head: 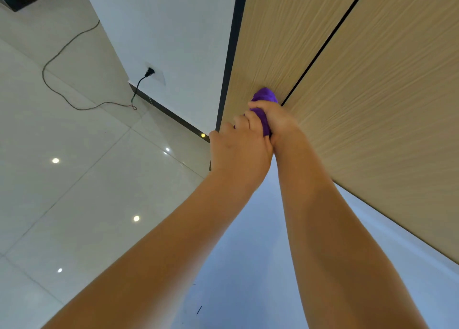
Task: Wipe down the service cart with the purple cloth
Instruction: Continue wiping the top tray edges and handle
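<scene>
Gripping the bunched purple cloth (264, 110) at frame centre, the left hand (239, 147) and right hand (278, 122) clamp their fingers around it against a wood-grain panel (372, 80); apparently readying it, with the cart unseen and wiping seemingly yet to begin.

Black plug (149, 72) in wall socket (157, 76), cord (53, 61) across tiled floor (74, 179).

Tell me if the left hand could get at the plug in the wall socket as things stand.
Probably not without stepping over. The left hand is wrapped with the right hand round the purple cloth by the wood panel; the plug sits well off to the left, with only open floor between.
</scene>
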